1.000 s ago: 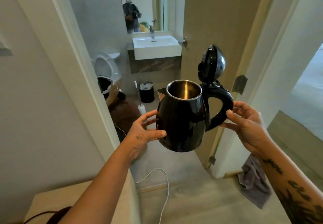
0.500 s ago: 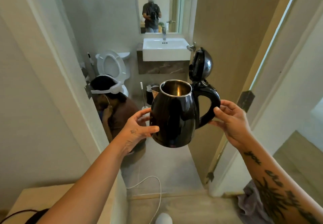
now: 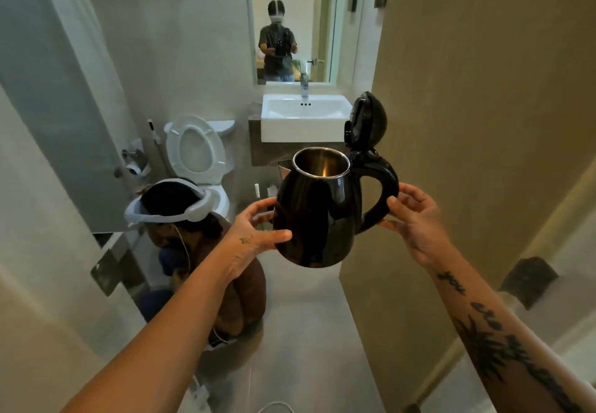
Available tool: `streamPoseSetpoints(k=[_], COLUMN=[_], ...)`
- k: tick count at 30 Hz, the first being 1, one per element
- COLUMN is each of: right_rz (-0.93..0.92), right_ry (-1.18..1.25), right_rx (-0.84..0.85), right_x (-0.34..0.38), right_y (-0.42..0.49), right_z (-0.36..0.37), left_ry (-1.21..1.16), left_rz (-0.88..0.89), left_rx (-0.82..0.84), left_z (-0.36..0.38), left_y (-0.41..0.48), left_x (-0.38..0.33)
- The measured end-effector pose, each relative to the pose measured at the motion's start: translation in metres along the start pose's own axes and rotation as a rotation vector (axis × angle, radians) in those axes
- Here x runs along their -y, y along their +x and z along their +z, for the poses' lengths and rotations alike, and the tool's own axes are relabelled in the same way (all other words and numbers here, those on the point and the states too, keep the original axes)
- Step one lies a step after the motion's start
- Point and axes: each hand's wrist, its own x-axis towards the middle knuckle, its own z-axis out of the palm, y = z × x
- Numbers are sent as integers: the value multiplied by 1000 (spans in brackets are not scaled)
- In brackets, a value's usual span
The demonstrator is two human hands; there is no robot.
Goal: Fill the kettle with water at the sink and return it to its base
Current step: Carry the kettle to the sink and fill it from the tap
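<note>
**A:** Where's the kettle (image 3: 319,215)?

**B:** Held above the bathroom floor (image 3: 306,332), lid (image 3: 367,119) standing open, well short of the sink (image 3: 303,132). The left hand (image 3: 254,235) curls round its body; the right hand (image 3: 416,219) pinches the handle (image 3: 383,183).

**A:** Any writing?

**B:** A tattoo (image 3: 480,312) down the right forearm, beginning "you are my". The rest is unreadable.

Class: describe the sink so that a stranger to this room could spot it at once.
Look to the far wall, under the mirror. The sink is the white basin below a chrome tap. Unlike the oval toilet to its left, it is boxy and straight-edged.
</note>
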Motion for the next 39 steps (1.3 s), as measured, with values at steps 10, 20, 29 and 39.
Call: streamPoseSetpoints(k=[10, 20, 29, 39], right_rz=[-28, -40, -38, -8], right_ry=[14, 76, 76, 135], right_rx=[-6, 43, 22, -67], right_x=[-27, -67, -80, -102], right_y=[124, 294, 454, 561], right_z=[26, 36, 45, 62], left_ry=[56, 35, 53, 60], left_rz=[25, 87, 97, 118], left_rx=[-46, -117, -139, -142], left_z=[-29, -45, -54, -71], left_y=[111, 268, 421, 532], left_x=[-16, -29, -60, -69])
